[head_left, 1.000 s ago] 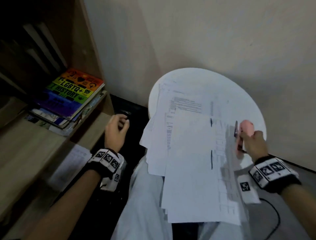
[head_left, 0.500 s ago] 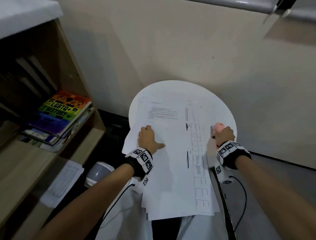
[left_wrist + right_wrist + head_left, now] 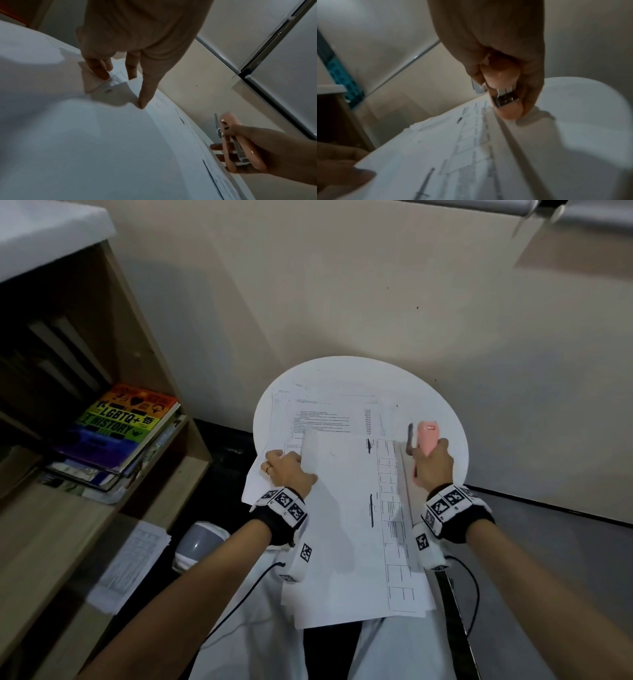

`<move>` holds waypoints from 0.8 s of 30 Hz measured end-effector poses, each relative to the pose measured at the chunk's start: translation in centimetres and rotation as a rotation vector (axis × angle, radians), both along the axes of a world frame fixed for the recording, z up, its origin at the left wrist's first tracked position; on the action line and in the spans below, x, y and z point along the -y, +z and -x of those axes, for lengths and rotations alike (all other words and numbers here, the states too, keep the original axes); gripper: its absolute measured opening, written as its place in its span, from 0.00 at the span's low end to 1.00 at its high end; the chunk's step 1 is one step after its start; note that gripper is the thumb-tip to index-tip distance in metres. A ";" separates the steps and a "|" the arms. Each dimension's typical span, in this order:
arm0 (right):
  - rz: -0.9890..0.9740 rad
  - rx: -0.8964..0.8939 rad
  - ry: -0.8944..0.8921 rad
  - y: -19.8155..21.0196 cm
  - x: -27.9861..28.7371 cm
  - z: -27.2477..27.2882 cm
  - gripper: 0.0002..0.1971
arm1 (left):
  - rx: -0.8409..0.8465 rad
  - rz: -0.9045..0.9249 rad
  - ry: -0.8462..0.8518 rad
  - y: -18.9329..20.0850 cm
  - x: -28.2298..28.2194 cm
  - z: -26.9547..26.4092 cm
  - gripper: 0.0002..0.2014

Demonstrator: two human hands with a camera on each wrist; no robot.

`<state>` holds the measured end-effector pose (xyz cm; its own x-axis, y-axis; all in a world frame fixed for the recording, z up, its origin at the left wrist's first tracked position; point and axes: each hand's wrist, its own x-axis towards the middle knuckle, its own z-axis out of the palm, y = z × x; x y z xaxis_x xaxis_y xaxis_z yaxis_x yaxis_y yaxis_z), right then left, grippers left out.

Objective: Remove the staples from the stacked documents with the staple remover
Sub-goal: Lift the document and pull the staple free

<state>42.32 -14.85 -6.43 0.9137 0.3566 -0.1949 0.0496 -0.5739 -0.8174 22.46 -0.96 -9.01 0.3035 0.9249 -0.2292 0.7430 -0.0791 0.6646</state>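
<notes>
Two hands: both over a round white bench (image 3: 442, 405) that carries the papers.
Documents: stacked documents (image 3: 346, 508) lie fanned across the bench, their near ends hanging off its near edge over the person's lap; printed tables run down the right side of the top sheet.
Left hand: the left hand (image 3: 289, 470) lies on the left part of the stack, near its far left corner; its fingers (image 3: 142, 97) are spread and straight, tips pressing on the paper, and a sheet corner is lifted just beside them.
Right hand: the right hand (image 3: 433, 465) is at the right edge of the stack, fingers curled around a pink staple remover (image 3: 426, 440).
Staple remover: held upright-ish in the fist, its metal end (image 3: 504, 99) pointing away from the wrist, just above the paper's right edge; whether it touches the paper I cannot tell.
Left of the bench: a wooden shelf (image 3: 161, 498) holding a rainbow-covered book (image 3: 120, 426) on a pile of others.
</notes>
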 end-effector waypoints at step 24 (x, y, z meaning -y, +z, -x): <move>-0.130 -0.048 0.403 0.4 2.0 1.2 0.09 | 0.400 0.351 -0.011 -0.1 -2.5 -1.0 0.17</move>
